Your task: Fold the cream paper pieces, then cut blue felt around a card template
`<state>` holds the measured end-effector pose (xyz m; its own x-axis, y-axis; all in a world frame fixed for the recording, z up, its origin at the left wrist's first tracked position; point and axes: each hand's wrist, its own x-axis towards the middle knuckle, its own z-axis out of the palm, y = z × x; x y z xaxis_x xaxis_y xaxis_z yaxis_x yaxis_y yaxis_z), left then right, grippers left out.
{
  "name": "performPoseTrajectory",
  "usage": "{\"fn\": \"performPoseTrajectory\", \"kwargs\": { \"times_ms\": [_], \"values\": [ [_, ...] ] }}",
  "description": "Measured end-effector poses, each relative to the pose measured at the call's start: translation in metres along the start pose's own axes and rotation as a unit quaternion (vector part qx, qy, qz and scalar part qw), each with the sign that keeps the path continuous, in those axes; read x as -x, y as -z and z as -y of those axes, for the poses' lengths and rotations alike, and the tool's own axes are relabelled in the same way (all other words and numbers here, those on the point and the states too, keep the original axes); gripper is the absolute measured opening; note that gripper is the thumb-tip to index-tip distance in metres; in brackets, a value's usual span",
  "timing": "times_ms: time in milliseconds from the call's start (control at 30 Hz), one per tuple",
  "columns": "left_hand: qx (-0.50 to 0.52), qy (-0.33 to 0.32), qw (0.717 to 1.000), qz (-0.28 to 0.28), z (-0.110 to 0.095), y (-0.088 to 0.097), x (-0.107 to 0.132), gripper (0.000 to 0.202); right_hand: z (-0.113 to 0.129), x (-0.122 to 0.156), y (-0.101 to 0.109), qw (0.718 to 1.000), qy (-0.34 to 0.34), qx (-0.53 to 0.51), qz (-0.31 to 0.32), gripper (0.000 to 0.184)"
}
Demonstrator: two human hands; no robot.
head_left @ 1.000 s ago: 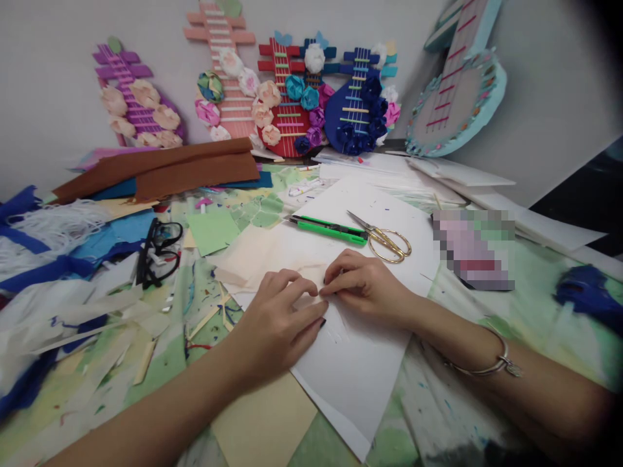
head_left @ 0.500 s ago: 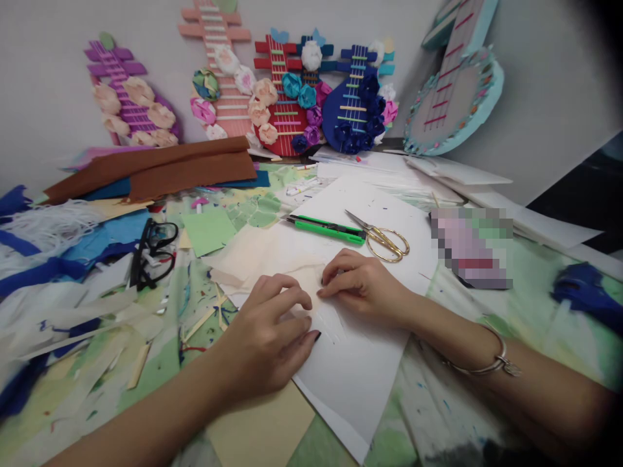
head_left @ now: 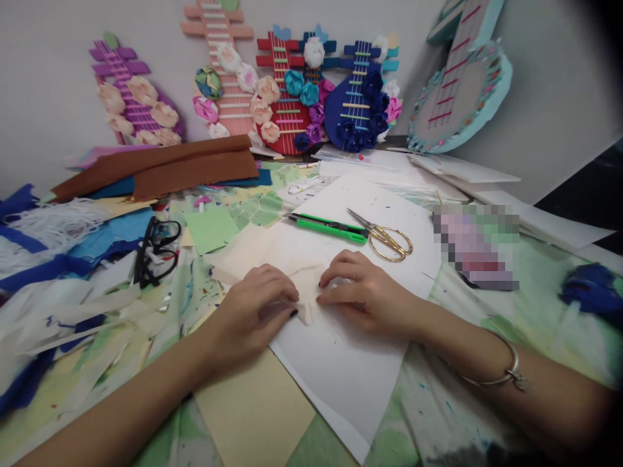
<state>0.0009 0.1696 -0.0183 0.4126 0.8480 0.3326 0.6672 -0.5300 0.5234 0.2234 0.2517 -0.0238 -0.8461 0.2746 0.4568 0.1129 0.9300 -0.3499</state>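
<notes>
A small cream paper piece (head_left: 307,285) lies on a large white sheet (head_left: 341,350) in the middle of the table. My left hand (head_left: 253,308) pinches the piece's left side with curled fingers. On its right edge my right hand (head_left: 363,288) presses down, fingers bent and together. The two hands sit close, a few centimetres apart, with the paper folded up between them. A silver bracelet (head_left: 496,376) circles my right wrist.
Gold scissors (head_left: 387,239) and a green utility knife (head_left: 331,227) lie just beyond my hands. Black glasses (head_left: 156,250) rest at the left among paper scraps. Brown felt sheets (head_left: 160,165) and flower-decorated paper instruments (head_left: 292,97) stand against the back wall. A blurred object (head_left: 477,246) sits at right.
My left hand has slid left and back, curling from a flatter press into a pinch on the cream paper. My right hand stayed nearly still. The view shifted slightly.
</notes>
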Motion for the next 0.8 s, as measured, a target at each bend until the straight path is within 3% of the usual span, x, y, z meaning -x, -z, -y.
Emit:
{"fn": "performPoseTrajectory", "kwargs": {
  "times_ms": [267, 433, 800],
  "values": [
    [0.046, 0.043, 0.998, 0.023, 0.005, -0.001, -0.003, 0.011, 0.017, 0.001, -0.001, 0.997, 0.02, -0.022, 0.064, 0.027],
    [-0.008, 0.079, 0.997, 0.004, -0.002, -0.008, -0.004, 0.007, 0.017, 0.003, -0.001, 0.998, 0.023, -0.003, 0.062, 0.024],
    [-0.043, 0.08, 0.996, 0.013, -0.003, -0.012, -0.007, 0.007, 0.018, 0.005, -0.001, 0.998, 0.017, 0.006, 0.066, 0.022]
  ]
}}
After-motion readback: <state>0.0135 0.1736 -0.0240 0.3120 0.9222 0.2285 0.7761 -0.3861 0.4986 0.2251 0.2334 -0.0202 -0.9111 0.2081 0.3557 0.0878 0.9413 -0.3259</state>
